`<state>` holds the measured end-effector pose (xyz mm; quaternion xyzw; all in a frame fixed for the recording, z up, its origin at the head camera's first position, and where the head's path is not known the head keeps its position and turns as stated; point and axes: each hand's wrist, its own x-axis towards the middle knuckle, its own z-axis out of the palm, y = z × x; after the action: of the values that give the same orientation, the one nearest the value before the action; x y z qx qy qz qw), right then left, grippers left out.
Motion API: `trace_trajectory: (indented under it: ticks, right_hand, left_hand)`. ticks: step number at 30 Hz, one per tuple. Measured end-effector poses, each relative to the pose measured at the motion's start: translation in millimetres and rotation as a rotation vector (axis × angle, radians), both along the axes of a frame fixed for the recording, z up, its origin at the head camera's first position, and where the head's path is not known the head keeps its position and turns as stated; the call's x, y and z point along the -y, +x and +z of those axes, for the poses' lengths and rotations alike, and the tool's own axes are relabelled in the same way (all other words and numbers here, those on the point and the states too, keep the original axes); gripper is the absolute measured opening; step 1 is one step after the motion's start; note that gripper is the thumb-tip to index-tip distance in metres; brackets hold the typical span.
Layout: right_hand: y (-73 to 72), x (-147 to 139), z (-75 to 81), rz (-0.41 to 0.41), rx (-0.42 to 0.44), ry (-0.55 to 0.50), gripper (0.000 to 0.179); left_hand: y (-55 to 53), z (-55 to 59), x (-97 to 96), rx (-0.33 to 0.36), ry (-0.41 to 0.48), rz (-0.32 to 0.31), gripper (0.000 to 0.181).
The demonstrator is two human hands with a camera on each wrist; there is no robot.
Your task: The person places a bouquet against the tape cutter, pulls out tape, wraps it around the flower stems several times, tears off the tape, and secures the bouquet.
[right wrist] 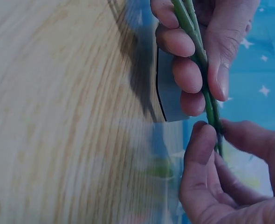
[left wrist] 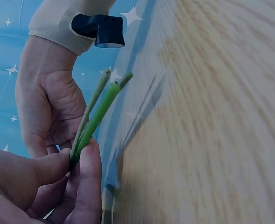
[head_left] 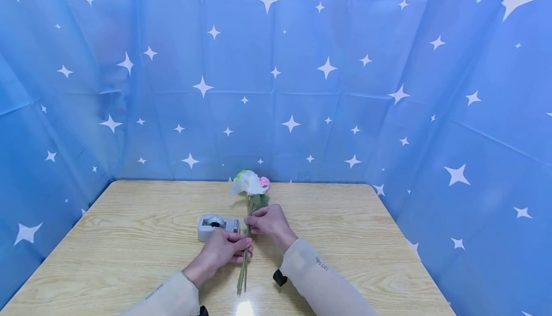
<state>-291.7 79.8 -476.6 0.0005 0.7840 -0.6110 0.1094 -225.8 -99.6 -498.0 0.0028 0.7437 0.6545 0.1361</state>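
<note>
A small bunch of artificial flowers, with a white bloom (head_left: 249, 183) and a pink bloom (head_left: 264, 183), is held between both hands over the table. Lower on the green stems (head_left: 242, 274), the left hand (head_left: 226, 248) grips them between thumb and fingers. Just above it, nearer the blooms, the right hand (head_left: 269, 222) pinches the same stems. In the left wrist view the cut stem ends (left wrist: 99, 109) stick out past the left thumb. Seen from the right wrist, the stems (right wrist: 195, 42) run together through both hands, whose fingertips are close together.
A pale tape dispenser (head_left: 207, 232) stands on the wooden table (head_left: 345, 244), beside the left hand and partly behind it. Blue star-printed curtains (head_left: 302, 95) enclose the table at the back and sides. A dark wrist device (head_left: 280, 277) hangs under the right sleeve.
</note>
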Motion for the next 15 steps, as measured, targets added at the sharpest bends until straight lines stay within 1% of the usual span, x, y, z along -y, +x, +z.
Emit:
trace_trajectory:
  ticks: [8, 15]
  right_hand:
    - [-0.4, 1.7, -4.4, 0.004, 0.004, 0.043, 0.019]
    - [-1.6, 5.4, -4.8, -0.006, 0.008, 0.098, 0.018]
  left_hand:
    - [-0.5, -6.9, -0.4, 0.002, -0.015, 0.008, 0.026]
    - [0.2, -8.0, -0.7, 0.006, -0.016, 0.014, 0.027]
